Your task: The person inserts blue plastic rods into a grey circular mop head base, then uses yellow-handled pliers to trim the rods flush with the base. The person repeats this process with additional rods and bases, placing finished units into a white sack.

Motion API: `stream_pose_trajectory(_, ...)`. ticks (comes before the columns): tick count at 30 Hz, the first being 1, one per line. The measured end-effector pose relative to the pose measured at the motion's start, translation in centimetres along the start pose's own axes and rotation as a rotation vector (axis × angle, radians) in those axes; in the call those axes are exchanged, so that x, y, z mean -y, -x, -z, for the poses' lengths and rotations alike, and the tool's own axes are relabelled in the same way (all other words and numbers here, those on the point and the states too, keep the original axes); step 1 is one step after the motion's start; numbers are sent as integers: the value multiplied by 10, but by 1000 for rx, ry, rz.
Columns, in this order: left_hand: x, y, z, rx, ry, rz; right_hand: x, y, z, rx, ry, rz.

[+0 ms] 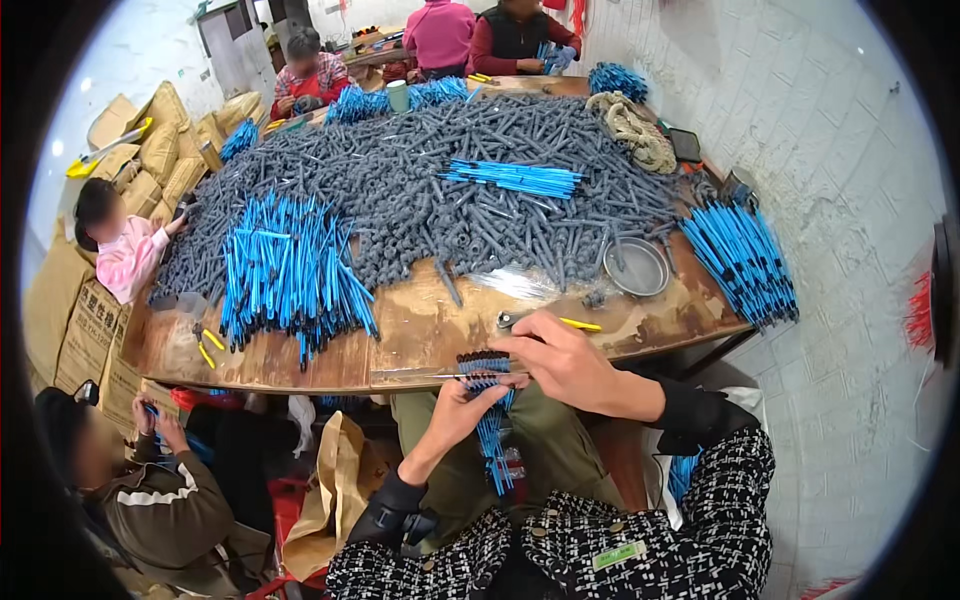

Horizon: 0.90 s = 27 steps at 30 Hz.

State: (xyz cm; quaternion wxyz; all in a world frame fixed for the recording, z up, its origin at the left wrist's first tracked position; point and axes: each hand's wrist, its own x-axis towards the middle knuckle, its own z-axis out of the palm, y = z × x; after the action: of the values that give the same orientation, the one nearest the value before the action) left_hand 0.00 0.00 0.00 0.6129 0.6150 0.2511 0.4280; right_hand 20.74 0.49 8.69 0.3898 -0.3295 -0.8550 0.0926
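Close to the table's near edge, my left hand (452,412) is closed round a bundle of thin blue sticks (491,445) with dark tops, which hangs down over my lap. Just right of the bundle's dark top, my right hand (568,362) has thumb and fingers bent together in a pinch; what they grip is too small to make out. A thin shiny strand crosses the bundle near my left thumb. Partly behind my right hand lie yellow-handled pliers (582,325) on the table.
Grey ribbed plastic pieces (400,190) cover much of the wooden table (420,315). Blue stick piles lie left (290,270), middle (515,178) and right (740,260). A round metal dish (637,267) and more pliers (209,348) rest near the edge. Several people sit around; a white wall (840,200) stands right.
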Motion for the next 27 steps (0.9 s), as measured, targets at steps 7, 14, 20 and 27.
stream_pose_trajectory(7, -4, 0, -7, -25, 41, 60, 1, 2, 1, -14, 30, 20)
stream_pose_trajectory(14, -1, 2, -4, -131, -81, 102, -5, 1, 0, 48, 82, 52)
stream_pose_trajectory(20, 8, 1, 0, -39, 79, 70, 6, -3, 3, 70, 18, -60)
stream_pose_trajectory(27, 8, -2, 8, 7, 49, 27, 9, -8, -1, 62, 68, -11)
